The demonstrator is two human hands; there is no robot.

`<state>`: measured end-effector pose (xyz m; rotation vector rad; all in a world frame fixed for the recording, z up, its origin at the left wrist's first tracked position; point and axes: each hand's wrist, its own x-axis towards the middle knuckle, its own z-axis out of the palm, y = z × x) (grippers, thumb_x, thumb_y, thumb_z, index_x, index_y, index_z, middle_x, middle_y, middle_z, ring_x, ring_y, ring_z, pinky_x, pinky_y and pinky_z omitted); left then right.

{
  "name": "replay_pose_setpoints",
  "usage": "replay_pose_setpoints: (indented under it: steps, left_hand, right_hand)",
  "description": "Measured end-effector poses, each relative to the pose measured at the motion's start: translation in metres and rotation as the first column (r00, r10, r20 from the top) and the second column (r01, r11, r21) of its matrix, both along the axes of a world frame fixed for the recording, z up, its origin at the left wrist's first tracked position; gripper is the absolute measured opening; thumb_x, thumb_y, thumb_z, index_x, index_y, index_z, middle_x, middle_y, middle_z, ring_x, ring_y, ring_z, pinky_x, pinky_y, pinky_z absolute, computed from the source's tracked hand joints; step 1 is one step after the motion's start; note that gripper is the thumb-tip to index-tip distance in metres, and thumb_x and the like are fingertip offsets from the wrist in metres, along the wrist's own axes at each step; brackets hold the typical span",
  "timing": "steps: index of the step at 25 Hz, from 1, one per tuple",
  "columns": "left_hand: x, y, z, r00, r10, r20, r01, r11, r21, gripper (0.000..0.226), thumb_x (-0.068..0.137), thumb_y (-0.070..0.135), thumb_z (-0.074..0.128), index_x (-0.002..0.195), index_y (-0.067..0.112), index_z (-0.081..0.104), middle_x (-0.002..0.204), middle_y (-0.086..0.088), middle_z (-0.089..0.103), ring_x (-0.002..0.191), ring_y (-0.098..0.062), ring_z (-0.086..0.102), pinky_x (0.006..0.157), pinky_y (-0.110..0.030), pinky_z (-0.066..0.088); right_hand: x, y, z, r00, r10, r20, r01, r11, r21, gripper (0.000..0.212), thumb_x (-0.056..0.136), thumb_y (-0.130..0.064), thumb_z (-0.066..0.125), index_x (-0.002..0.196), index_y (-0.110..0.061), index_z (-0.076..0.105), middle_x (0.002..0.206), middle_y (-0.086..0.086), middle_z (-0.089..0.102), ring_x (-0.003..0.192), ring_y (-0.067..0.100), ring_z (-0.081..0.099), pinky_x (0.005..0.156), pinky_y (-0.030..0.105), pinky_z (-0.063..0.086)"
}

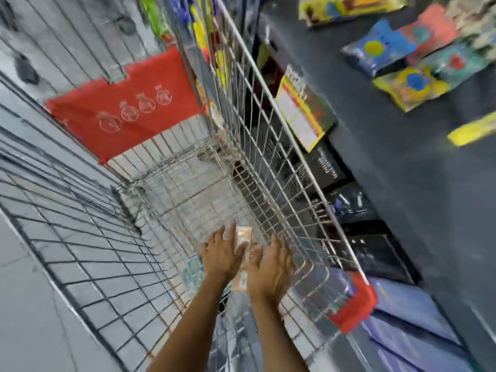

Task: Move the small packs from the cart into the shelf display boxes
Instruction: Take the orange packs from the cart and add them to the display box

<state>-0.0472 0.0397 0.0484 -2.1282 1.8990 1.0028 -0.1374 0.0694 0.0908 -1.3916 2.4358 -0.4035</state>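
Both my arms reach down into a wire shopping cart. A stack of small pale orange packs stands between my hands at the cart's bottom. My left hand presses against the stack's left side with fingers spread. My right hand closes in on its right side, fingers spread too. The lower part of the stack shows between my wrists. A pale blue pack lies on the cart floor left of my left wrist. The view is blurred by motion.
A red flap hangs at the cart's far end. To the right stands a dark shelf with colourful packs on top and a display box lower down. Grey floor tiles lie to the left.
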Motion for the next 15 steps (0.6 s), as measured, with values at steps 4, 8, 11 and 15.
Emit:
replay_pose_setpoints:
  steps: [4,8,11,15]
  left_hand:
    - [-0.021,0.008,-0.027,0.976,0.159,-0.145,-0.160,0.987,0.006,0.075,0.086,0.038,0.059,0.144,0.016,0.018,0.131,-0.020,0.043,0.110,-0.037,0.048,0.087,-0.040,0.041]
    - [-0.024,0.003,-0.025,0.813,0.435,-0.386,-0.428,0.897,0.109,0.095,0.073,0.028,0.073,0.143,0.003,0.013,0.132,-0.027,0.040,0.114,-0.042,0.045,0.094,-0.045,0.041]
    - [-0.013,-0.015,-0.024,0.822,0.455,-0.343,-0.478,0.878,0.019,0.077,0.072,0.014,0.072,0.135,0.004,0.029,0.111,-0.022,0.059,0.096,-0.037,0.056,0.080,-0.047,0.051]
    - [0.009,-0.019,-0.026,0.970,0.128,-0.207,-0.168,0.967,-0.190,0.053,0.079,0.012,0.068,0.125,0.002,0.044,0.115,-0.024,0.048,0.093,-0.036,0.052,0.077,-0.046,0.049]
  right_hand:
    - [0.008,0.003,-0.028,0.996,-0.092,0.005,0.092,0.996,-0.007,0.044,0.082,-0.023,0.041,0.120,-0.005,0.055,0.122,0.021,0.060,0.110,0.035,0.055,0.092,0.045,0.043]
    - [0.013,0.005,-0.032,0.958,-0.283,0.047,0.282,0.959,0.039,0.040,0.081,-0.011,0.048,0.120,-0.006,0.055,0.124,0.021,0.058,0.111,0.036,0.053,0.088,0.046,0.043]
    - [0.023,0.012,-0.033,0.884,-0.458,0.095,0.439,0.883,0.166,0.038,0.085,-0.009,0.051,0.123,-0.007,0.052,0.131,0.023,0.050,0.115,0.038,0.047,0.090,0.049,0.039]
    - [0.036,0.016,-0.041,0.882,-0.442,0.161,0.383,0.874,0.300,0.047,0.087,-0.010,0.051,0.133,-0.007,0.043,0.144,0.020,0.036,0.126,0.037,0.036,0.095,0.050,0.040]
